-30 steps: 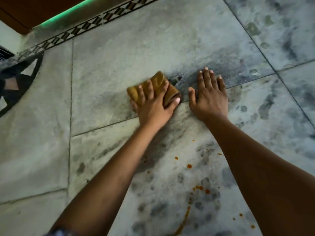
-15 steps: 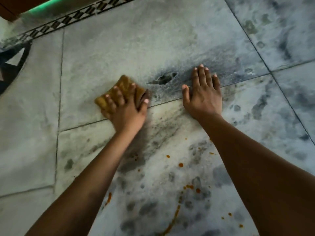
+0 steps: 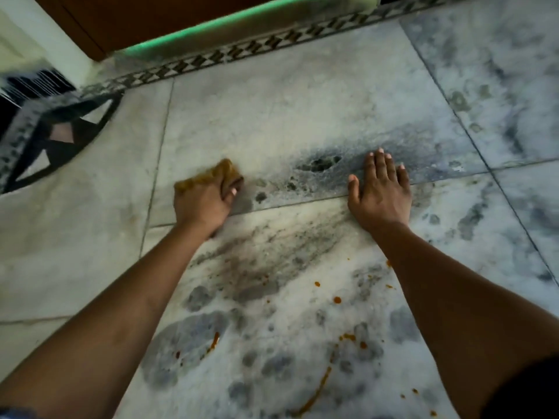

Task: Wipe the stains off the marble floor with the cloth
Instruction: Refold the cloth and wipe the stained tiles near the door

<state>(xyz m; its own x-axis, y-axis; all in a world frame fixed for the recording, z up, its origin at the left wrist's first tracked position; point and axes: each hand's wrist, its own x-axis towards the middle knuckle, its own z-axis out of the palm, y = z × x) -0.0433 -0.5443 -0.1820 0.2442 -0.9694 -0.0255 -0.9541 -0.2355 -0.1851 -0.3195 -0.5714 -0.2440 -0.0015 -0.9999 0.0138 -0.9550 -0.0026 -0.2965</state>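
My left hand (image 3: pixel 203 203) presses a crumpled mustard-brown cloth (image 3: pixel 222 173) onto the marble floor (image 3: pixel 272 116), fingers curled over it. Most of the cloth is hidden under the hand. My right hand (image 3: pixel 381 192) lies flat on the floor to the right, fingers spread, holding nothing. Between the two hands a dark smudge (image 3: pixel 317 164) marks the tile. Orange-brown stains (image 3: pixel 336 300) and a long orange streak (image 3: pixel 316 391) dot the tile nearer to me, between my forearms.
A black-and-white patterned border strip (image 3: pixel 242 52) runs along the far edge, with a green-lit step (image 3: pixel 211 28) and brown wood behind it. A dark inlaid floor pattern (image 3: pixel 54 134) sits at the far left. Grey veined tiles (image 3: pixel 499 86) extend to the right.
My left hand has slid the cloth leftward across the tile, away from the dark smudge and my right hand. The right hand stays planted in place.
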